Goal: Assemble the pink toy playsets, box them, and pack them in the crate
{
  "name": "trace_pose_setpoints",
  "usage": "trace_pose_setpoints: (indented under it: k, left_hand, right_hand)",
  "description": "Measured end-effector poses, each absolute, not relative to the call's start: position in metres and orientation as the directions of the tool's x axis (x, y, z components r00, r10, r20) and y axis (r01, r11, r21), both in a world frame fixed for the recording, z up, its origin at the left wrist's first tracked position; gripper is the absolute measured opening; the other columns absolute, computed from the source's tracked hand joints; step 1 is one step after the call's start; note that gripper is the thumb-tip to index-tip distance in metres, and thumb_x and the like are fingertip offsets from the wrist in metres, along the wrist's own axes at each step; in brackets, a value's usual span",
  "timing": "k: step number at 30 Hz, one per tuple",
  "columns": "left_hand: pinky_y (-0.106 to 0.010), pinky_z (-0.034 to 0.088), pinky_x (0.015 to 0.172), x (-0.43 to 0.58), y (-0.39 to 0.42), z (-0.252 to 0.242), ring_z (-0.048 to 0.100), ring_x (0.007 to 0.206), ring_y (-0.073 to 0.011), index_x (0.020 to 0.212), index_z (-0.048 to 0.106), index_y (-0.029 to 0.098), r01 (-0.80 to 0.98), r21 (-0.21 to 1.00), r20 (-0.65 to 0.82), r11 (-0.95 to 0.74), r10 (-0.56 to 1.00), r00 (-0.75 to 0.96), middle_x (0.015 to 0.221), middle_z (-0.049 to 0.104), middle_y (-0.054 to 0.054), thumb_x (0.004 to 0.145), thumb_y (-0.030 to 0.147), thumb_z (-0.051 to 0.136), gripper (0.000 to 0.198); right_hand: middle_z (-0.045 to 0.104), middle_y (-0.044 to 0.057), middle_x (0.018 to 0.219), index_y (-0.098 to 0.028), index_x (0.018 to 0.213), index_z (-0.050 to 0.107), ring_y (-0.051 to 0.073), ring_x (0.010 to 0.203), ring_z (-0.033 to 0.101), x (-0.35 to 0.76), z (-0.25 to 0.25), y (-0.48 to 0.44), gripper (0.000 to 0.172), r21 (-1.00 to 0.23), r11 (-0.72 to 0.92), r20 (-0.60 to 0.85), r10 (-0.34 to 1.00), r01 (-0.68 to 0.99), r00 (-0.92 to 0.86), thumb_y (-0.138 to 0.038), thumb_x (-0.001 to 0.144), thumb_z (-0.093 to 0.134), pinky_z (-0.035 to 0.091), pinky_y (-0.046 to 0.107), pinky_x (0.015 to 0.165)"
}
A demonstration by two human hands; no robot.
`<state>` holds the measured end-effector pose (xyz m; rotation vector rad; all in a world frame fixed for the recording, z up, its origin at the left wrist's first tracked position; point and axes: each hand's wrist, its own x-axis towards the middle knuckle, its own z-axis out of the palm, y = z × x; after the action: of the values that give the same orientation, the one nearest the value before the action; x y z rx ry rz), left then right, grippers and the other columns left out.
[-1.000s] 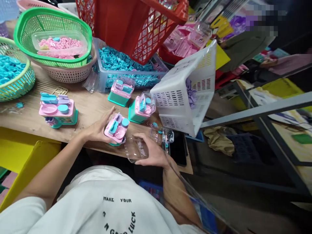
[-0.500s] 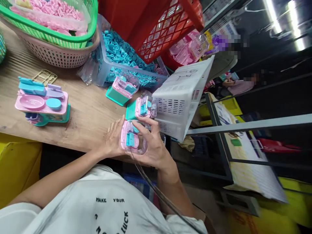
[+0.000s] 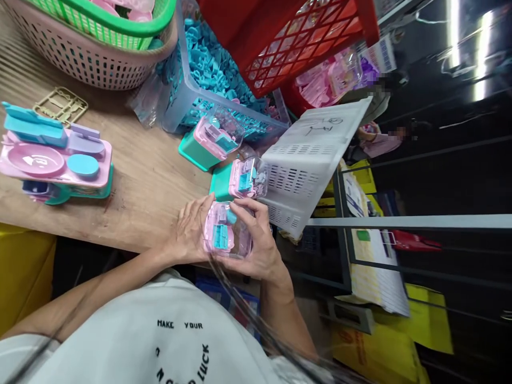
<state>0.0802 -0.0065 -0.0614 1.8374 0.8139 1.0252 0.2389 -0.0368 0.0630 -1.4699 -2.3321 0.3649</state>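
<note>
Between my two hands, over the table's front edge, is a small pink toy kitchen box (image 3: 221, 237) with light-blue and lilac pieces under a clear cover. My left hand (image 3: 192, 229) is wrapped against its left side, its fingers partly hidden. My right hand (image 3: 262, 242) curls round the clear cover from the right, thumb below and fingers across the top. Just beyond stand two similar teal-and-pink toy boxes with clear covers, a nearer one (image 3: 224, 183) and a farther one (image 3: 200, 146). The underside of the held box is hidden.
At left stands an uncovered toy kitchen (image 3: 76, 178), with a gold plastic frame (image 3: 60, 106) behind it. A clear bin (image 3: 192, 104) of blue parts, a pink basket (image 3: 100, 66), a red basket (image 3: 276, 66) and a tipped white basket (image 3: 312, 146) line the back. Another person sits far right.
My view has shifted, so the table's things appear larger and displaced. Both hands stay on the toy kitchen box, and its clear cover now lies more squarely over the pink top.
</note>
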Motion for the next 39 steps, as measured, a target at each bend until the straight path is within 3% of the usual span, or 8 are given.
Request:
trace_pose_setpoints:
  k: [8,15,18,22,28,33,39]
  left_hand:
    - [-0.062,0.034,0.115,0.078,-0.008,-0.066,0.041,0.138,-0.0424,0.161,0.007,0.018,0.167,0.902,0.276,-0.399,0.828,0.489,0.153,0.039,-0.023,0.055,0.074,0.080,0.140]
    - [-0.063,0.028,0.120,0.063,-0.005,-0.060,0.032,0.145,-0.0445,0.161,0.001,0.016,0.115,0.926,0.236,-0.358,0.791,0.564,0.158,0.029,-0.024,0.051,0.051,0.086,0.144]
    - [-0.059,0.021,0.124,0.052,-0.004,-0.059,0.023,0.151,-0.0402,0.162,-0.001,0.020,-0.028,0.940,0.285,-0.340,0.739,0.610,0.164,0.022,-0.019,0.060,0.043,0.083,0.134]
    - [-0.052,0.014,0.128,0.046,-0.001,-0.065,0.015,0.156,-0.0330,0.162,0.012,0.023,-0.269,0.953,0.279,-0.136,0.733,0.620,0.169,0.018,-0.012,0.080,0.055,0.069,0.105]
    - [-0.053,0.018,0.128,0.059,-0.012,-0.064,0.028,0.152,-0.0294,0.155,0.037,0.025,-0.155,0.987,0.110,-0.035,0.854,0.508,0.162,0.037,-0.010,0.094,0.055,0.054,0.070]
    - [-0.052,0.026,0.125,0.063,-0.011,-0.063,0.037,0.147,-0.0286,0.153,0.040,0.025,-0.180,0.975,0.207,-0.134,0.845,0.494,0.155,0.044,-0.011,0.097,0.052,0.053,0.063]
    - [-0.050,0.031,0.123,0.060,-0.010,-0.060,0.040,0.143,-0.0272,0.152,0.040,0.028,-0.185,0.971,0.229,-0.153,0.820,0.525,0.152,0.046,-0.009,0.098,0.050,0.052,0.060]
  right_hand:
    - [0.040,0.014,0.136,-0.032,0.153,0.035,0.039,0.128,0.050,0.242,0.057,-0.034,0.091,-0.431,0.483,0.193,0.875,0.763,-0.445,-0.042,0.075,0.079,0.053,0.058,0.101]
    - [0.035,0.014,0.149,-0.030,0.154,0.029,0.038,0.141,0.040,0.238,0.044,-0.039,0.083,-0.410,0.467,0.205,0.884,0.784,-0.420,-0.040,0.083,0.072,0.045,0.060,0.111]
    - [0.036,0.015,0.148,-0.028,0.154,0.029,0.036,0.141,0.041,0.237,0.042,-0.041,0.083,-0.409,0.486,0.232,0.874,0.773,-0.426,-0.041,0.084,0.072,0.047,0.056,0.110]
    - [0.036,0.014,0.146,-0.028,0.152,0.030,0.035,0.138,0.044,0.242,0.040,-0.042,0.084,-0.414,0.507,0.236,0.862,0.756,-0.448,-0.040,0.082,0.074,0.050,0.053,0.108]
    - [0.037,0.014,0.143,-0.030,0.153,0.029,0.034,0.136,0.045,0.255,0.039,-0.047,0.092,-0.449,0.508,0.264,0.861,0.735,-0.434,-0.042,0.077,0.080,0.049,0.054,0.108]
    - [0.035,0.014,0.143,-0.032,0.155,0.028,0.034,0.135,0.045,0.260,0.037,-0.048,0.105,-0.449,0.496,0.247,0.868,0.743,-0.431,-0.053,0.070,0.085,0.047,0.055,0.110]
    - [0.035,0.011,0.142,-0.037,0.156,0.025,0.034,0.135,0.045,0.258,0.040,-0.050,0.103,-0.459,0.470,0.209,0.882,0.754,-0.422,-0.050,0.072,0.083,0.047,0.056,0.110]
